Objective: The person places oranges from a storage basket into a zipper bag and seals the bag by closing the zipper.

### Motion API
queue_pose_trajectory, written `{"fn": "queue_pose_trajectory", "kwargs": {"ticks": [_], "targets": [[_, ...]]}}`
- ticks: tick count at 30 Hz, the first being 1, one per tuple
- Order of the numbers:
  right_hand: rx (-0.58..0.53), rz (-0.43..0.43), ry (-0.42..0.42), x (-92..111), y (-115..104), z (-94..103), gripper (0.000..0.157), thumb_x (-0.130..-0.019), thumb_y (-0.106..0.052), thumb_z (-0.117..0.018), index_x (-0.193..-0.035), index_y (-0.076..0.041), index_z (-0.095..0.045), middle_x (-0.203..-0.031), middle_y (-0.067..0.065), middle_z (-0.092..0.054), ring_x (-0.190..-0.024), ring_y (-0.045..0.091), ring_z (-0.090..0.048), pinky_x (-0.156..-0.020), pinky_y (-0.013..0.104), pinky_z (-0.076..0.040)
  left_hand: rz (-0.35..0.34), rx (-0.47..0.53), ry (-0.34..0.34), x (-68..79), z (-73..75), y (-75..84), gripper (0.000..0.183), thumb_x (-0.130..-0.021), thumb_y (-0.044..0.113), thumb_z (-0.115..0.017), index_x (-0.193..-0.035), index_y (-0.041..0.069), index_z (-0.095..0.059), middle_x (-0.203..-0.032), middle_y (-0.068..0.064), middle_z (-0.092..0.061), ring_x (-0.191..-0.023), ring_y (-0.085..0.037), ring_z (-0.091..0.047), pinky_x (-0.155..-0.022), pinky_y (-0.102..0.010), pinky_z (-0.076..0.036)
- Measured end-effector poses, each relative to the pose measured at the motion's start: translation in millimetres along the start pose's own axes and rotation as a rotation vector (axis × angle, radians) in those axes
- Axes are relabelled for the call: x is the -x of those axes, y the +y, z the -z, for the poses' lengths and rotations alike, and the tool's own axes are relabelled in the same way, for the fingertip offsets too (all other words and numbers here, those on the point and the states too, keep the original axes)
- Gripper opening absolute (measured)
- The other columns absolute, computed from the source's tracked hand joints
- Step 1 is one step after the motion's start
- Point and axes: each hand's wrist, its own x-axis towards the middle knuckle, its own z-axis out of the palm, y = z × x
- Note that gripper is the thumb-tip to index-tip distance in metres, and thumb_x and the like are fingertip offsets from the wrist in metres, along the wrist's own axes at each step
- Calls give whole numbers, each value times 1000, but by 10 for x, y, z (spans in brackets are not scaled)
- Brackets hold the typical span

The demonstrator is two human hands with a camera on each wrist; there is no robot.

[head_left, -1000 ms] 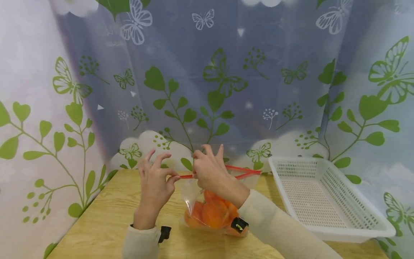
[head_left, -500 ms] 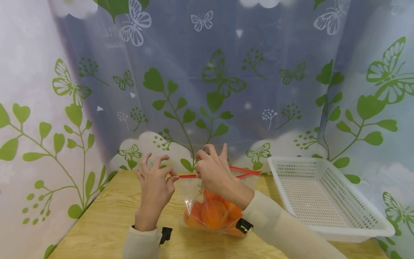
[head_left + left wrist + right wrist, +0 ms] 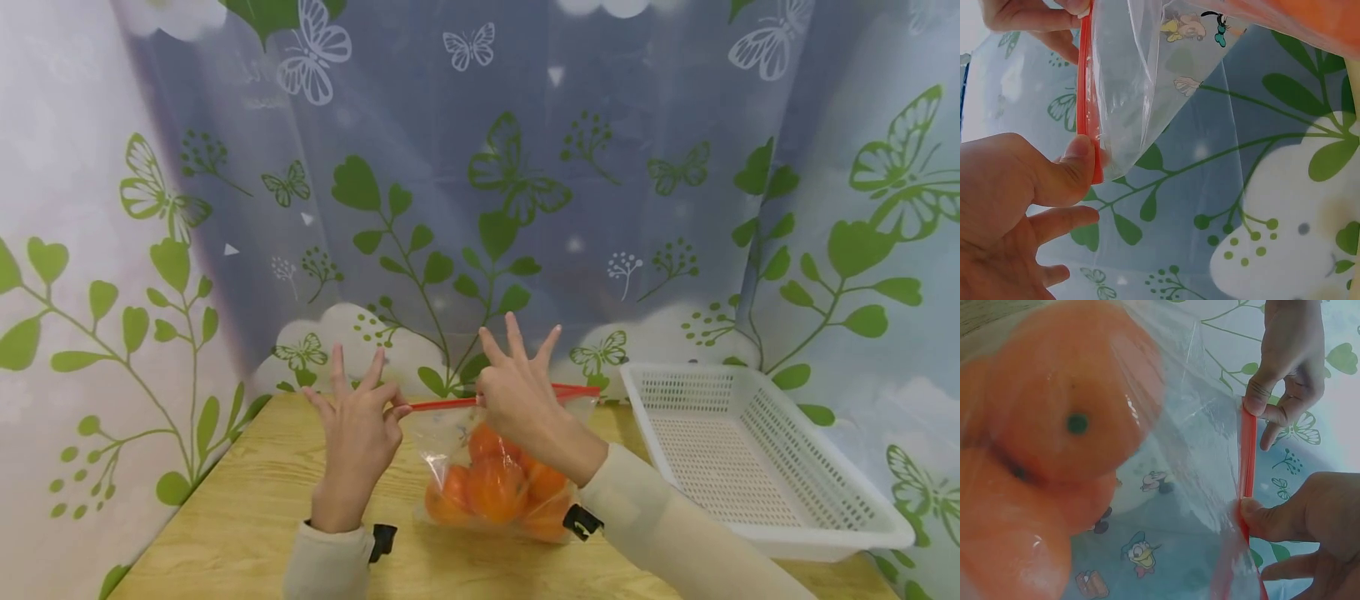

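A clear zip bag (image 3: 435, 450) with a red zip strip (image 3: 444, 404) stands on the table, holding several orange fruits (image 3: 497, 490) that look like oranges. My left hand (image 3: 358, 433) pinches the strip's left end between thumb and index finger, the other fingers spread. Farther right along the strip, my right hand (image 3: 525, 404) pinches it between thumb and finger, its other fingers raised. In the left wrist view the red strip (image 3: 1087, 94) runs between both hands. Cartoon prints (image 3: 1141, 553) show on the bag in the right wrist view. To the right of my right hand the strip's two edges stand apart.
A white plastic basket (image 3: 817, 533) with perforated sides stands on the right of the wooden table (image 3: 247, 500). Behind the table hangs a curtain (image 3: 420, 125) printed with leaves and butterflies. Each wrist has a black strap mount (image 3: 382, 542).
My right hand has slid rightward along the red strip, its free fingers straightening upward. The pressed stretch between the hands has grown longer. My left hand stays at the strip's left end.
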Motion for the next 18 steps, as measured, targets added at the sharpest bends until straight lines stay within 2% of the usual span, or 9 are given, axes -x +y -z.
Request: {"fn": "queue_pose_trajectory", "kwargs": {"ticks": [5,12,18], "targets": [[10,-27,1,24,44,2,8,-82,-23,-87,-76,-22,-82,-165,19,-35,-158,53,-9,-105,93,-4,13,3,-15,-7,7,-19,15,-85,13,-82,-74,14,-71,-157,-16,-49,-159,-49,-7,-106,-92,0],[-7,-26,-6,63,119,24,9,-83,-16,-85,-75,-20,-82,-164,18,-38,-158,51,-10,-105,93,-2,31,-11,-33,-14,15,-24,17,-85,11,-82,-73,14,-70,-156,-17,-50,-158,-51,-12,-105,-93,-4],[11,-21,-12,85,197,60,12,-81,-15,-86,-73,-22,-81,-164,16,-41,-158,51,-14,-104,94,-4,55,4,-39,-24,39,-39,16,-86,10,-81,-74,14,-72,-157,-17,-49,-158,-49,-11,-107,-92,-3]]}}
